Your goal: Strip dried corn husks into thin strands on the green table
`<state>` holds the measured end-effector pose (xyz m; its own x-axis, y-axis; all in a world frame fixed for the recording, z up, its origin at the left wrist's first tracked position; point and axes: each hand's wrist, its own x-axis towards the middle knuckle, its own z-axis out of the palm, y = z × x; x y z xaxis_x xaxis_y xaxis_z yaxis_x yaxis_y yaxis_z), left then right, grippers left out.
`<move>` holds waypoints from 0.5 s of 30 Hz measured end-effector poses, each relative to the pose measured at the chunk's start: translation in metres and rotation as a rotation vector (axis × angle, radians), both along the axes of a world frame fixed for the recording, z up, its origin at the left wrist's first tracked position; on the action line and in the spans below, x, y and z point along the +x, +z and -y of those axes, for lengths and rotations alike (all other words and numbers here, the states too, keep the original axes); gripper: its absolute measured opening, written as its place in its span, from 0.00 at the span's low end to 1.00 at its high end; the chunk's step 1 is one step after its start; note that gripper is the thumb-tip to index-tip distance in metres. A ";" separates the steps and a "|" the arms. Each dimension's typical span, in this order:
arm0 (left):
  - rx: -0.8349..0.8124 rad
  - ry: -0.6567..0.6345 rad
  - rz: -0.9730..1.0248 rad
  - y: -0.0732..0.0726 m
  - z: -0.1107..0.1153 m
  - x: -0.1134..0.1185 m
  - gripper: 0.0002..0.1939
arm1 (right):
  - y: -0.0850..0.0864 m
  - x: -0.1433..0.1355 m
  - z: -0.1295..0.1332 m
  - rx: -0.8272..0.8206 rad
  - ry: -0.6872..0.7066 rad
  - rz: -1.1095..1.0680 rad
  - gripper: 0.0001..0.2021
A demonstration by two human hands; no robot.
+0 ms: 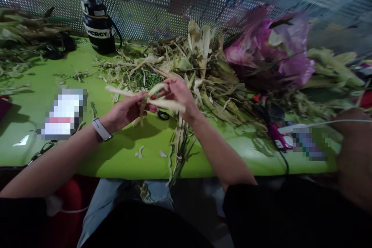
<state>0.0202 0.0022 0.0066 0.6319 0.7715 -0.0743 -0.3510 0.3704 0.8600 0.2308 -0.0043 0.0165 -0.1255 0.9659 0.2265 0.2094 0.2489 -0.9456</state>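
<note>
Over the green table [130, 155], both of my hands work on pale strips of corn husk [167, 104]. My left hand [126, 111], with a watch on the wrist, pinches the strips where they meet; one pale end sticks out to the left. Close on its right, my right hand [181, 95] has its fingers curled round a bent piece of the same husk. The exact fold between the fingertips is partly hidden. Below the hands lies a black ring-shaped handle [163, 114]. Just behind them spreads a heap of dried husks [174, 62] with thin green shreds.
A black bottle [100, 27] stands at the back left, by a perforated metal panel [145, 4]. A lit phone [62, 114] lies left. A purple plastic bag [293, 54] sits back right, near a second phone [309, 143], a white cable [331, 122] and another person's arm [353, 151].
</note>
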 end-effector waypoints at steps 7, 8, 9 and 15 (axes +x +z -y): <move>-0.015 0.300 0.148 0.005 0.002 0.007 0.10 | -0.008 -0.021 0.010 -0.094 -0.014 0.092 0.09; -0.021 0.308 0.136 0.004 0.004 0.009 0.09 | -0.007 -0.027 0.016 -0.141 0.104 0.135 0.10; -0.021 0.305 0.128 0.003 0.005 0.010 0.09 | -0.007 -0.033 0.021 -0.143 0.194 0.157 0.11; 0.060 0.288 0.073 -0.004 0.009 0.013 0.11 | -0.014 -0.044 0.028 -0.107 0.351 0.083 0.18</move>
<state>0.0333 -0.0064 0.0023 0.3880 0.9215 0.0141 -0.4959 0.1959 0.8460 0.1869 -0.0319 0.0027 -0.4672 0.8783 0.1018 0.2057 0.2200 -0.9536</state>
